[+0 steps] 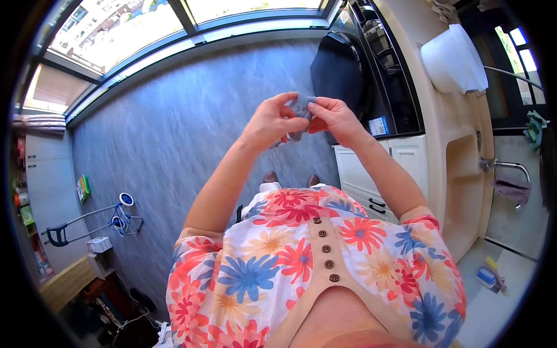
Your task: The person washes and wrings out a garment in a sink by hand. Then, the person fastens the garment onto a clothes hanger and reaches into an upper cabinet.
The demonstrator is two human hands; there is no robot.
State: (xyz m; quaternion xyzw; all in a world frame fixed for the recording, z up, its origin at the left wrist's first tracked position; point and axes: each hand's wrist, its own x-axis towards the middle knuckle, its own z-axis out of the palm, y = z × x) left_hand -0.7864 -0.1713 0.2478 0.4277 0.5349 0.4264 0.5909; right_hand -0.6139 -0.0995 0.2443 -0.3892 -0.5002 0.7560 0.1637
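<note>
A small grey cloth item [300,107], bunched up, hangs between my two hands above the grey floor. My left hand [275,122] pinches its left side, with thumb and fingers curled round it. On the other side my right hand [335,120] grips the upper right edge between thumb and fingers. The lower part of the cloth dangles below my fingers and is partly hidden by them. What kind of item it is cannot be made out.
To the right are a washing machine [342,64], a white cabinet [371,174], a sink [461,180] with a tap [510,165], and a white basket [452,58]. A blue-handled wheeled frame [119,214] stands at the left. Windows line the far side.
</note>
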